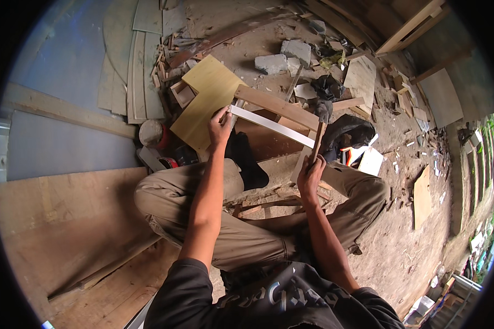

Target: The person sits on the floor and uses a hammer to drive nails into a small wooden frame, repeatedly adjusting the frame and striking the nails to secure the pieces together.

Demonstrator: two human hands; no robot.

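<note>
White and narrow, a strip (274, 128) near a brown board (280, 107) is pinched at its left end by the left hand (220, 127); a hammer (319, 135) is gripped by the right hand (311, 174). The red container's (164, 137) contents cannot be told.

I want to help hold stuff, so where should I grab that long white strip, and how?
Probably pinch the white strip at its left end, thumb against fingers, coming from the left, as the left hand does. It's long and narrow, so fingers should fit around it. I'd avoid its right end: the wooden-handled tool in the right hand crowds it.
</note>
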